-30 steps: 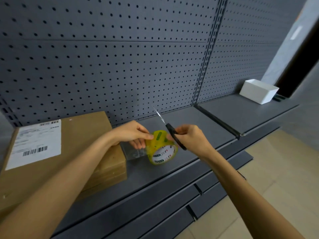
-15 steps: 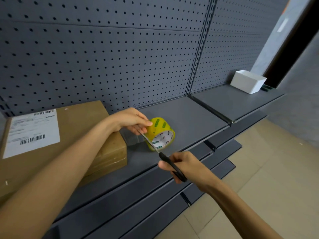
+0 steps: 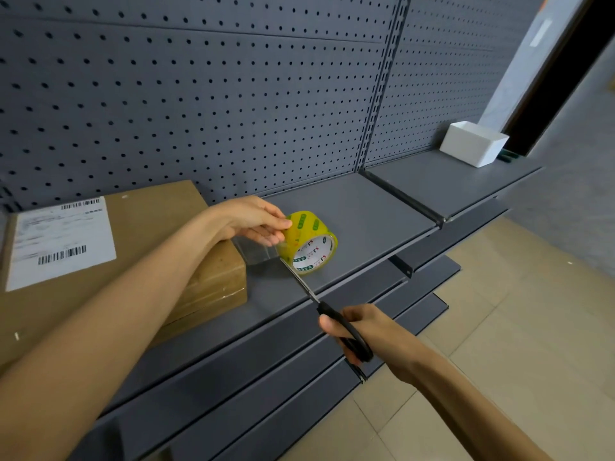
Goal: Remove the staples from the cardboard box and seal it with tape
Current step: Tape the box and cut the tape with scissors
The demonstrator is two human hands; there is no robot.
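Note:
A brown cardboard box (image 3: 159,224) with a white shipping label (image 3: 60,241) lies at the left of the grey shelf (image 3: 366,221). A yellow roll of clear tape (image 3: 311,242) stands just right of the box, and a clear strip (image 3: 254,252) runs from the roll to the box's right end. My left hand (image 3: 256,221) pinches the roll at its top left. My right hand (image 3: 352,327) grips the black handles of the scissors (image 3: 332,316) in front of the shelf. Their blades reach up to the strip beside the roll.
A grey pegboard wall (image 3: 233,94) rises behind the shelf. A white open bin (image 3: 474,148) sits on the neighbouring shelf at the far right. Lower shelves (image 3: 266,377) jut out below, and a beige tiled floor (image 3: 499,327) lies to the right.
My right hand has swung the scissors from above the roll down to the front of the shelf, blades now pointing up at the tape strip. The left hand stays on the roll.

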